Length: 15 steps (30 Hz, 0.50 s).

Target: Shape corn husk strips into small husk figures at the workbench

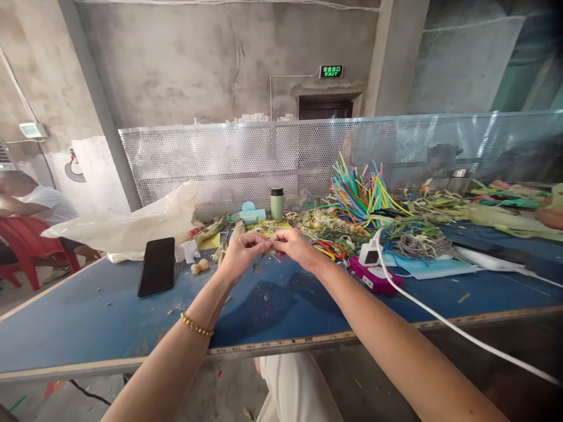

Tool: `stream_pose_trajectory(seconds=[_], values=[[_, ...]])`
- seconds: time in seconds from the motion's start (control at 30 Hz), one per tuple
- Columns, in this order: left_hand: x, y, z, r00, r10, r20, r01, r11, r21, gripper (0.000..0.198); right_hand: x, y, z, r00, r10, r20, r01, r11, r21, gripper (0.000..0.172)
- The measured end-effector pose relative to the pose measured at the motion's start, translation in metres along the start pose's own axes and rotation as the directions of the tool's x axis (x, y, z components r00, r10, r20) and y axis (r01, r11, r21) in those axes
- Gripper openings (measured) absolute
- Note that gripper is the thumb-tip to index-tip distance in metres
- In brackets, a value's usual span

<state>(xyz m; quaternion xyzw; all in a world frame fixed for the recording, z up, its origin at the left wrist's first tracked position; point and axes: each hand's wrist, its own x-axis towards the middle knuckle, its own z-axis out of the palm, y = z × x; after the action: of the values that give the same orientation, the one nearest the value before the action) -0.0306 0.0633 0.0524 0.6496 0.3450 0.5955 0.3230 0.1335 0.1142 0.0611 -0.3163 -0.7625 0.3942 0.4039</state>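
Observation:
Both my hands meet above the blue table (109, 328), fingertips pinched together. My left hand (241, 253), with a gold bead bracelet on the wrist, and my right hand (295, 246) hold a thin pale strip (272, 245) between them; it is too small to name for sure. Just behind my hands lies a heap of dry husk-like strips (264, 225) on a yellow sheet. Two small round beige pieces (199, 266) rest on the table left of my left hand.
A black phone (157, 265) lies at left beside a white plastic bag (141, 225). A green flask (277, 204), a bundle of coloured strips (360, 193), a pink device (375, 275) and a white cable (440, 319) crowd the right. A perforated metal screen (211, 164) backs the table. A person sits far left.

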Motion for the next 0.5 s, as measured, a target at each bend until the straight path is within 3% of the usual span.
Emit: stream_pose_trajectory(seconds=[0.17, 0.37, 0.5], values=[[0.001, -0.003, -0.002, 0.99, -0.113, 0.087, 0.116, 0.993, -0.02, 0.029, 0.0, 0.003, -0.004, 0.993, 0.083, 0.089, -0.088, 0.994, 0.061, 0.034], [0.0, -0.02, 0.002, 0.965, -0.155, 0.209, 0.102, 0.964, 0.246, 0.032, 0.0, 0.016, -0.007, 0.931, 0.263, 0.254, -0.252, 0.965, -0.075, 0.019], [-0.002, -0.038, 0.005, 0.953, -0.21, 0.218, 0.114, 0.917, 0.382, 0.033, 0.0, 0.024, -0.004, 0.895, 0.324, 0.306, -0.286, 0.944, -0.163, 0.01]])
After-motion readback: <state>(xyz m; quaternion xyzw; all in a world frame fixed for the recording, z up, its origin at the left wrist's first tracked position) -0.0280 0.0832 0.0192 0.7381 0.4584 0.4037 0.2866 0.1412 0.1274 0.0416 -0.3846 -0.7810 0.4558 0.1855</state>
